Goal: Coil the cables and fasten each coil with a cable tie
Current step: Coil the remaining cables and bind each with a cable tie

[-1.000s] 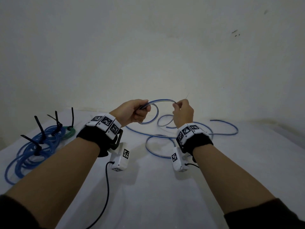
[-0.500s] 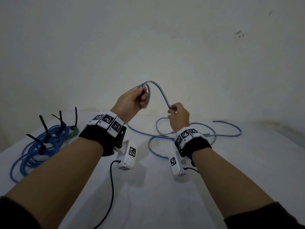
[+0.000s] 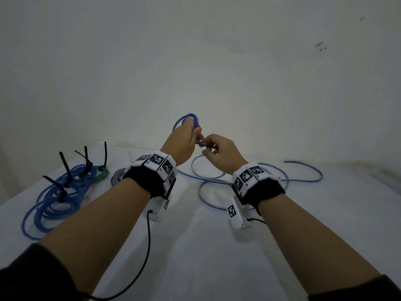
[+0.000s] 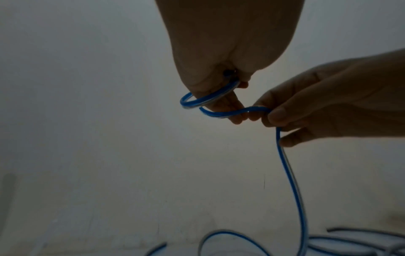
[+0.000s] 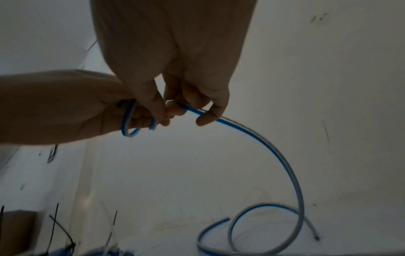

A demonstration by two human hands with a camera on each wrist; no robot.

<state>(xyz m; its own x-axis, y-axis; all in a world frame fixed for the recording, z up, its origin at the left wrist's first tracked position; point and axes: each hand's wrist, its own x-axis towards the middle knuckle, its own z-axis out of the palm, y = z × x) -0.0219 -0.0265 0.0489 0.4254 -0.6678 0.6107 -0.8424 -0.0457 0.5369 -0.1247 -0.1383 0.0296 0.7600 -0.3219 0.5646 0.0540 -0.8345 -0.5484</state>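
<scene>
Blue cable (image 3: 219, 181): held in both hands above the white table (image 3: 206, 257), between them and slightly ahead. Small loop (image 3: 186, 120) wound around the fingers of the left hand (image 3: 181, 141), fingers curled closed on it. Next stretch of cable pinched between thumb and fingers of the right hand (image 3: 219, 155), immediately right of the left hand, fingertips of both hands almost touching. Remaining length hanging down from the right hand to the table, lying there in loose open curves beyond and beneath both wrists, free end well out to the right.

Left wrist view: loop (image 4: 203, 102) seen passing around the left fingers (image 4: 221, 104), then a short S-bend into the right hand (image 4: 328, 104); cable (image 4: 289, 173) dropping almost straight down from the right fingertips.

Right wrist view: cable (image 5: 274, 150) leaving the right hand (image 5: 175, 69) in a wide arc to the table; cut end visible on the table; left hand (image 5: 65, 107) at frame left with the loop (image 5: 127, 119) around its fingers.

Head view only: finished coils (image 3: 58, 196), blue plus one green, far left of the left hand, each bound with black cable ties (image 3: 65, 166) with tails standing up. Wrist cameras on black straps, a black lead trailing from the left one.
</scene>
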